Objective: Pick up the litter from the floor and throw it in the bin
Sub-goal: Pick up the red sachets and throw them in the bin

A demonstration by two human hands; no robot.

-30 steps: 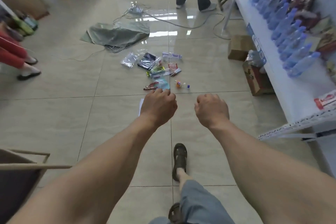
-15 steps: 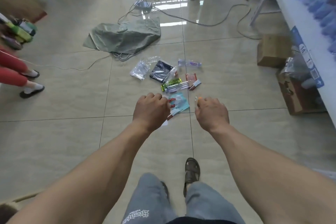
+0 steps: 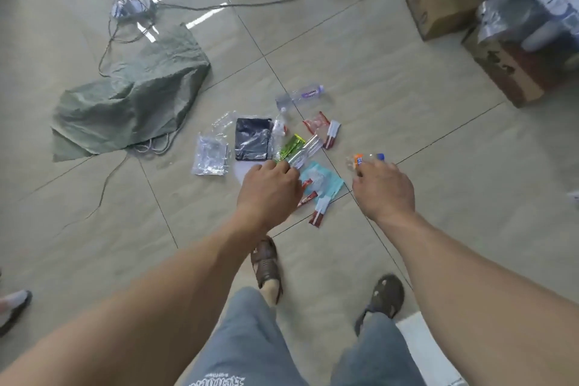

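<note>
Reaching down with both hands, we are just above the litter, which lies in a loose heap on the tiled floor, well apart from the grey-green sack [image 3: 131, 103] on the left side. Our left hand [image 3: 269, 188] has its fingers curled over the near edge of the green wrapper [image 3: 289, 147] and a clear wrapper [image 3: 308, 149], but we cannot tell if it already pinches them. Our right hand [image 3: 383, 189] bends its fingers toward the small bottle [image 3: 365, 160] with the orange label; they seem close to it, perhaps touching, and a real grip is not visible. The risk, we think, is that the thin slippery wrappers slide on the shiny tile or slip out when many are taken together, and that the round bottle rolls away if it is pushed. No bin is in view, so pieces may fall on the way. The cables [image 3: 269, 1] on the floor could also catch a foot.
</note>
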